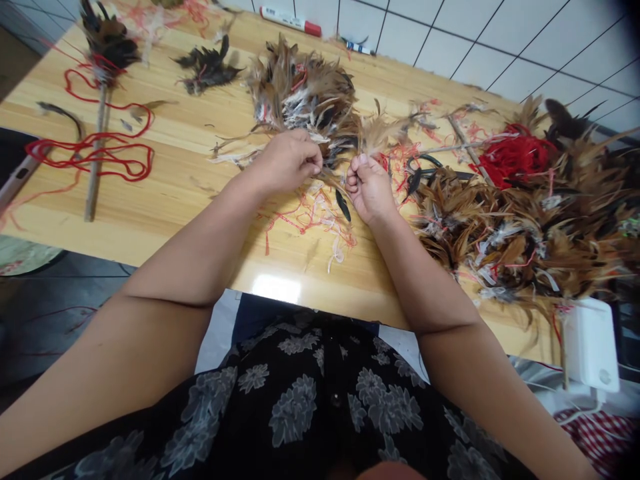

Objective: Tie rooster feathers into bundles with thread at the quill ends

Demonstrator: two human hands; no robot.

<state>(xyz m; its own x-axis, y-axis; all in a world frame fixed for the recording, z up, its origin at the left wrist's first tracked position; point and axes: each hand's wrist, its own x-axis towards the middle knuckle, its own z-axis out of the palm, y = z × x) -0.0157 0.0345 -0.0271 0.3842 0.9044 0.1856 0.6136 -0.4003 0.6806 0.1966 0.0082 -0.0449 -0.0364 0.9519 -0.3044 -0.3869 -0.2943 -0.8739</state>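
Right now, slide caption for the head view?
Left hand by a feather pile, right hand pinching feathers over a wooden table.

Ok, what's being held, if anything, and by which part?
Right hand: tan feathers, seemingly pinched at their lower ends. Left hand: can't tell whether it holds anything.

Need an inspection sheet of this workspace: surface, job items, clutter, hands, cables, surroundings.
Surface: pale wooden table, light reflected near the front edge.
Job items: brown feather bunch near centre; pale feather tuft right of it; feather-topped stick at left.
Clutter: red and white string scraps; red yarn; red-capped marker.
Left hand: fingers curled; grip unclear.
Right hand: fingers closed at the tuft's base.
Cables: white cable from white box.
Surroundings: white tiles beyond the table.
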